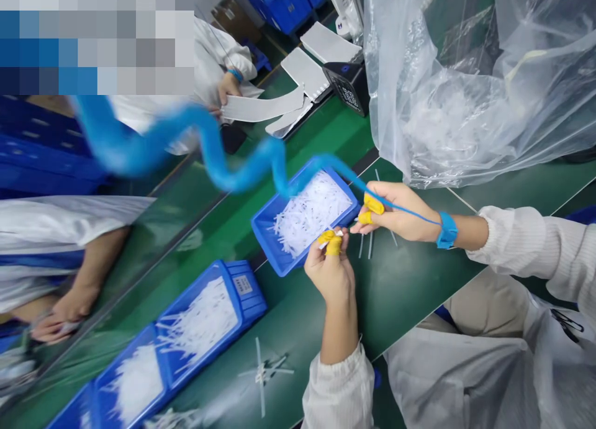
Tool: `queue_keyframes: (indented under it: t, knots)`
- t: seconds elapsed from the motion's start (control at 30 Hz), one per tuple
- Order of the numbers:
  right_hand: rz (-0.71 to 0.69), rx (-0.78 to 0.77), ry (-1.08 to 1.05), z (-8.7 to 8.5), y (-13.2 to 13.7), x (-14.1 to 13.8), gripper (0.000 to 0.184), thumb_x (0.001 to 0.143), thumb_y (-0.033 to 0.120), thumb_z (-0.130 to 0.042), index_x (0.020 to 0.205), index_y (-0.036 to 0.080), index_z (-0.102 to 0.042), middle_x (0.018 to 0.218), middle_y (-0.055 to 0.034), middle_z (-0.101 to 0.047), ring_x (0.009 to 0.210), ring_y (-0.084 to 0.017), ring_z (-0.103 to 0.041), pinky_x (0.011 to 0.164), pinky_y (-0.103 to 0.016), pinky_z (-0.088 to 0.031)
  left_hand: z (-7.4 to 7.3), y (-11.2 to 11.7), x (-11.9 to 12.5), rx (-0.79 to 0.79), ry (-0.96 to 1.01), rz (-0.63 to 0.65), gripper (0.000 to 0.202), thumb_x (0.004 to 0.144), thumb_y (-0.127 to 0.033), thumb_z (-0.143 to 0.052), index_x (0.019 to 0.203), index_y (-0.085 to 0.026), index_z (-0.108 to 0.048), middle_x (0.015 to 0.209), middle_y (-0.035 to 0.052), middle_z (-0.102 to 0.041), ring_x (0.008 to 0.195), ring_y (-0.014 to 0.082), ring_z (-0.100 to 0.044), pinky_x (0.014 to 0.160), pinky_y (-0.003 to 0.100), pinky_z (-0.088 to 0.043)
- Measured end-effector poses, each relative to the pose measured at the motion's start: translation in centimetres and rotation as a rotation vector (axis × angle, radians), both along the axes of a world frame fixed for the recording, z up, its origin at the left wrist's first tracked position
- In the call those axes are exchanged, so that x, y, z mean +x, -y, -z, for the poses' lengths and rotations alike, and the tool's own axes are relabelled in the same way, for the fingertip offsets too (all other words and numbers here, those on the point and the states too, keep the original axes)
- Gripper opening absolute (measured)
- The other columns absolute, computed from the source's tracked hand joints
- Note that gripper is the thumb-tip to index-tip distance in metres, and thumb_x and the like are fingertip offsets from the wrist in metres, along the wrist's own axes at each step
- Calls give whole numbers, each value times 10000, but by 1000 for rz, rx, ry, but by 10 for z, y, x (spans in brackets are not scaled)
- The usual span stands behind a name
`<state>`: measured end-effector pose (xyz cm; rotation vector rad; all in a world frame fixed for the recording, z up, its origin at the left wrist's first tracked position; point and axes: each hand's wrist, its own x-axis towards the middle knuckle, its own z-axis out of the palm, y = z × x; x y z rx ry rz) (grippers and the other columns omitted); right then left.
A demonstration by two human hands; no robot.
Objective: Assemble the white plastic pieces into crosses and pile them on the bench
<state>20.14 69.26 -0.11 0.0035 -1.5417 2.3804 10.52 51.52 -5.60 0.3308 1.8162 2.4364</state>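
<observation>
My left hand point(333, 277), with yellow finger covers on its fingertips, is closed in a pinch on a small white piece point(339, 233). Close beside it, my right hand point(400, 208) is also closed, its yellow-covered thumb and finger pressed together; what they hold is too small to name. Around the right wrist is a blue band point(447, 230) joined to a coiled blue cord point(223, 174). Both hands are at the near edge of a blue bin point(267, 227) filled with thin white strips point(311, 212). Several loose strips point(370, 246) lie under my right hand.
More blue bins point(239, 286) of white strips stand at lower left. A small pile of parts point(263, 373) lies on the green table point(410, 292). A large clear plastic bag point(447, 125) sits at upper right, near a black device point(347, 84). Co-workers' hands point(69, 311) show across the bench.
</observation>
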Motion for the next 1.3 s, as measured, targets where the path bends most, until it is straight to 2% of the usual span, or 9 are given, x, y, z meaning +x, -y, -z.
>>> queue_keyframes:
  t: [0.1, 0.23, 0.3, 0.43, 0.53, 0.6, 0.73, 1.07, 1.3]
  knots:
    - [12, -9, 19, -6, -6, -1, 298, 942, 320, -807, 958, 203, -533, 902, 10, -646, 810, -140, -765, 709, -252, -657, 0, 5, -11, 11, -10, -44, 410, 696, -395, -1034, 855, -197, -711, 935, -6, -795, 866, 123, -802, 779, 197, -640]
    - [73, 193, 18, -3, -8, -4, 135, 998, 226, -681, 1020, 209, -548, 821, 48, -604, 598, -85, -631, 518, -195, -505, -3, 6, -7, -82, 24, -28, 403, 754, -365, -1001, 1029, -207, -752, 942, 6, -804, 807, 117, -795, 741, 191, -629]
    - [72, 336, 25, 2, -7, -5, 109, 1018, 163, -599, 1120, 203, -598, 834, 51, -621, 568, -73, -585, 552, -208, -489, -5, 4, 0, -112, 59, 14, 502, 732, -346, -1013, 1144, -223, -753, 980, 18, -819, 824, 134, -809, 764, 209, -642]
    - [9, 509, 32, 9, -2, -6, 299, 1057, 158, -561, 1337, 174, -664, 877, 13, -694, 726, -113, -640, 722, -242, -536, -6, 3, 9, -207, -1, 120, 509, 770, -351, -987, 1195, -221, -740, 1049, 43, -831, 950, 181, -825, 886, 283, -668]
    - [-75, 419, 2, 15, 1, -7, 288, 1050, 185, -594, 1313, 145, -704, 1084, -59, -738, 886, -133, -690, 800, -258, -582, -5, 4, 11, -329, -150, 86, 351, 854, -387, -921, 1104, -191, -772, 1054, 53, -829, 950, 190, -812, 909, 313, -664]
    - [-116, 337, -8, 19, 2, -8, 246, 1035, 205, -623, 1242, 141, -740, 1139, -75, -730, 888, -129, -692, 754, -243, -591, -6, 5, 12, -378, -223, 48, 302, 870, -404, -902, 1042, -183, -788, 1018, 46, -824, 915, 187, -799, 886, 314, -659]
    - [-150, 212, 35, 22, 1, -10, 212, 993, 189, -665, 1162, 145, -785, 932, -26, -716, 753, -110, -661, 632, -206, -560, -10, 4, 13, -387, -287, 35, 291, 872, -429, -891, 1003, -186, -801, 982, 37, -817, 896, 184, -787, 873, 307, -649]
    - [-69, 252, 110, 10, -1, -5, 124, 948, 197, -744, 1034, 164, -826, 1054, -47, -690, 800, -112, -691, 652, -213, -616, -10, 7, 16, -524, -381, 45, 261, 918, -427, -831, 1021, -199, -756, 997, 41, -810, 904, 189, -788, 859, 294, -636]
    - [-214, 235, 134, 16, -2, -7, 234, 976, 154, -666, 1186, 148, -772, 909, -22, -753, 687, -90, -662, 552, -162, -507, -17, 13, 13, -742, -583, 122, 108, 945, -312, -738, 928, -205, -747, 825, 6, -740, 762, 166, -677, 773, 261, -535]
